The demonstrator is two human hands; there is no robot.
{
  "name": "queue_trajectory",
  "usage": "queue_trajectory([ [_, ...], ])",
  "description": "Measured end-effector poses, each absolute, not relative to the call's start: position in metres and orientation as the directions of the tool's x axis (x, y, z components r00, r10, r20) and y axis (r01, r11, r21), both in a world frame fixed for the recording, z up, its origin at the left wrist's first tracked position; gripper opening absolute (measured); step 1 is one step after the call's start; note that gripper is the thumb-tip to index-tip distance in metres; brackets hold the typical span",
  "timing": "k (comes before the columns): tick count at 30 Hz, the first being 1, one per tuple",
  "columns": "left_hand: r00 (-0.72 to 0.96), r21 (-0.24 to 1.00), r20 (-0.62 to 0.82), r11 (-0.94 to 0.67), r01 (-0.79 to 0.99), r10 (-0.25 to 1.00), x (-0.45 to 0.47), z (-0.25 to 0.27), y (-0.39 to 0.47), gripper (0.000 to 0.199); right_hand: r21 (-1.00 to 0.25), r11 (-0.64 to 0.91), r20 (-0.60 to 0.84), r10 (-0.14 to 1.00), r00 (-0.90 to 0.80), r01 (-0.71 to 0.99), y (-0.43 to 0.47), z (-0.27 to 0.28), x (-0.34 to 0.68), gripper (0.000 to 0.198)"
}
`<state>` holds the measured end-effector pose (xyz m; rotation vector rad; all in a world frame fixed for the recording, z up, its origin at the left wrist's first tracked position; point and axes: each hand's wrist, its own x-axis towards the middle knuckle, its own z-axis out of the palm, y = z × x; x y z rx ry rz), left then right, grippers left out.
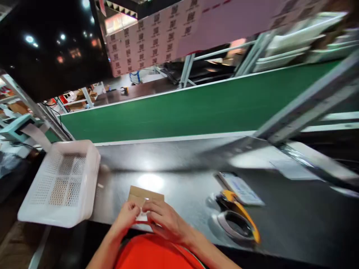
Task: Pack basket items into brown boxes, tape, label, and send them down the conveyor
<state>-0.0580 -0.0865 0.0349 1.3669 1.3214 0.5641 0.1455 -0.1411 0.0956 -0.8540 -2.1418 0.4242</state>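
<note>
My left hand (129, 213) is closed in a pinch at the table's near edge, close to my body. Beside it, my right hand (165, 218) has its fingers bent together over the same spot. Between the fingertips shows a small whitish piece (143, 216), too blurred to name. A flat brown cardboard piece (147, 193), perhaps a small box or envelope, lies just beyond and partly under both hands. To the right of my right hand rests a yellow-handled tape dispenser (241, 213) with its tape roll, near a phone-like device (242, 188) with a lit face.
A white plastic basket (91, 179) stands at the left table edge. Behind the metal tabletop (179, 157) runs a green conveyor belt (168, 112). A metal post (303, 97) slants at right. A dark screen (53, 48) and a pink code sheet (157, 37) hang above.
</note>
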Motion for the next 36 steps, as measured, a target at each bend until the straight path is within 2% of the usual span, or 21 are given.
queue_trajectory([
  [2,0.217,0.87,-0.317,0.192,0.454,0.923,-0.079,0.023,-0.08,0.03,-0.612,0.727,0.609,0.685,-0.4,0.313,-0.162,0.099,0.145,0.018],
  [4,0.171,0.849,-0.287,0.168,0.502,0.942,-0.107,0.011,-0.072,0.025,-0.739,0.635,0.623,0.771,-0.131,0.225,-0.178,0.095,0.146,0.013],
  [5,0.156,0.837,-0.237,0.12,0.534,0.959,-0.121,0.005,-0.067,0.021,-0.814,0.549,0.567,0.822,0.053,0.19,-0.181,0.089,0.147,0.01],
  [7,0.244,0.8,-0.12,-0.052,0.598,0.962,-0.144,-0.007,-0.062,0.014,-0.946,0.312,0.324,0.876,0.358,0.092,-0.177,0.069,0.152,0.014],
  [9,0.467,0.699,-0.027,-0.317,0.641,0.884,-0.152,-0.019,-0.061,0.006,-0.996,0.079,0.055,0.881,0.47,-0.031,-0.159,0.042,0.158,0.029],
  [11,0.676,0.546,-0.036,-0.552,0.63,0.736,-0.144,-0.029,-0.062,0.016,-0.992,-0.069,-0.109,0.878,0.466,-0.102,-0.136,0.014,0.162,0.038],
  [12,0.727,0.476,-0.079,-0.616,0.628,0.682,-0.135,-0.034,-0.062,0.021,-0.988,-0.11,-0.149,0.875,0.461,-0.112,-0.124,0.002,0.162,0.038],
  [14,0.758,0.365,-0.195,-0.672,0.645,0.622,-0.115,-0.041,-0.063,0.028,-0.984,-0.153,-0.177,0.874,0.452,-0.088,-0.106,-0.019,0.16,0.033],
  [17,0.71,0.271,-0.344,-0.659,0.701,0.614,-0.092,-0.049,-0.064,0.036,-0.977,-0.215,-0.198,0.878,0.435,-0.01,-0.089,-0.038,0.152,0.024],
  [21,0.687,0.244,-0.358,-0.648,0.722,0.632,-0.084,-0.059,-0.067,0.043,-0.949,-0.278,-0.193,0.884,0.426,0.147,-0.078,-0.053,0.145,0.026],
  [25,0.672,0.263,-0.336,-0.619,0.74,0.66,-0.085,-0.067,-0.07,0.034,-0.896,-0.288,-0.136,0.903,0.407,0.338,-0.074,-0.062,0.144,0.034],
  [31,0.684,0.312,-0.283,-0.61,0.729,0.672,-0.085,-0.069,-0.072,0.027,-0.739,-0.21,-0.002,0.951,0.309,0.64,-0.08,-0.065,0.129,0.04],
  [34,0.688,0.315,-0.301,-0.612,0.725,0.66,-0.085,-0.071,-0.072,0.028,-0.657,-0.171,0.058,0.96,0.275,0.734,-0.085,-0.064,0.113,0.051],
  [36,0.688,0.32,-0.302,-0.609,0.725,0.66,-0.084,-0.074,-0.071,0.029,-0.608,-0.093,0.091,0.978,0.185,0.788,-0.088,-0.065,0.107,0.053],
])
